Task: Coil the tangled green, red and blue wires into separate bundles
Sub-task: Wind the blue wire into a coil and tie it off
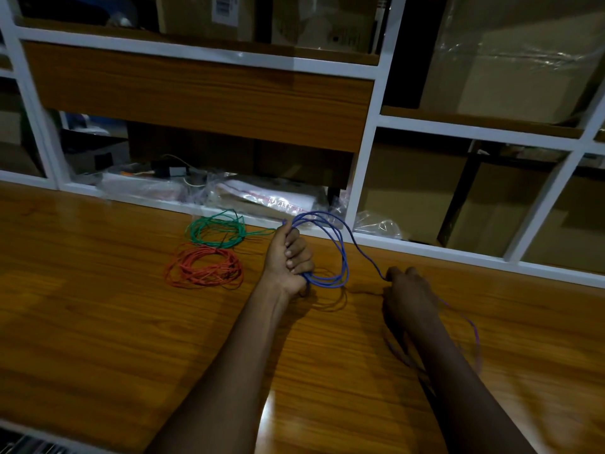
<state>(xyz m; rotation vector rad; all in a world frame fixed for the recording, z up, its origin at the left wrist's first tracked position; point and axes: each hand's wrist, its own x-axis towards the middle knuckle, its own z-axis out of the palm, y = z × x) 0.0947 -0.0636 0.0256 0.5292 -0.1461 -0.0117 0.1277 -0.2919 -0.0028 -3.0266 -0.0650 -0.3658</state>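
Left fingers [296, 253] around blue wire [342, 257]

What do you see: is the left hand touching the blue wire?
Touching. The head view shows the left hand gripping loops of the blue wire.

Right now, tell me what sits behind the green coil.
Behind the green coil runs the white shelf frame; past it, clear plastic bags lie in the compartment. The bags' contents are too dim to tell; a wooden panel covers what is above.
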